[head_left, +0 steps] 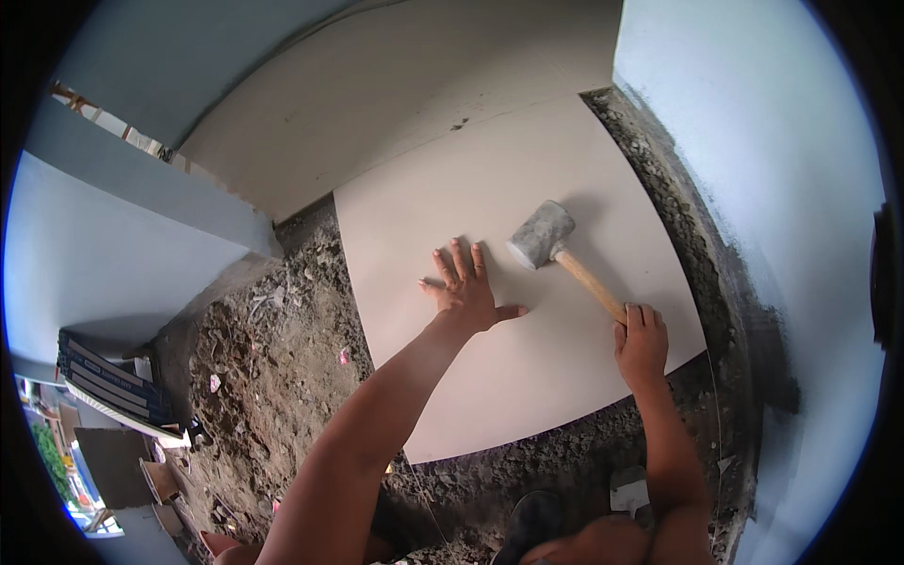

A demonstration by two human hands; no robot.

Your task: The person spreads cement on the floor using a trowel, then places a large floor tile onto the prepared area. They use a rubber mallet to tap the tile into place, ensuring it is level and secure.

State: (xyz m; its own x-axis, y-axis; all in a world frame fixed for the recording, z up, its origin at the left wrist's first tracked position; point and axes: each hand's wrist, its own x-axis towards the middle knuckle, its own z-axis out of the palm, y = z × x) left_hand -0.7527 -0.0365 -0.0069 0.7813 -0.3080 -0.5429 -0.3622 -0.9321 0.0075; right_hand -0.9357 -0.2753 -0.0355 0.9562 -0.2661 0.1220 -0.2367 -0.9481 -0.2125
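A large beige floor tile (527,377) lies on the rough ground below me. My left hand (467,296) presses flat on its surface, fingers spread and thumb pointing right. In my right hand (642,344) is the wooden handle of a rubber mallet (543,234), gripped near its end at the tile's right side. The mallet's grey head is over the tile, ahead and to the right of my left hand, with a shadow beside it. Whether the head touches the tile I cannot tell.
Laid tiles (377,104) continue beyond the far edge. Bare, crumbly soil (273,348) borders the tile left and near. A pale blue wall (763,141) rises at right, with a rubble-filled gap beside the tile. Boxes (118,386) stand at left; a thin string (428,504) runs near my foot.
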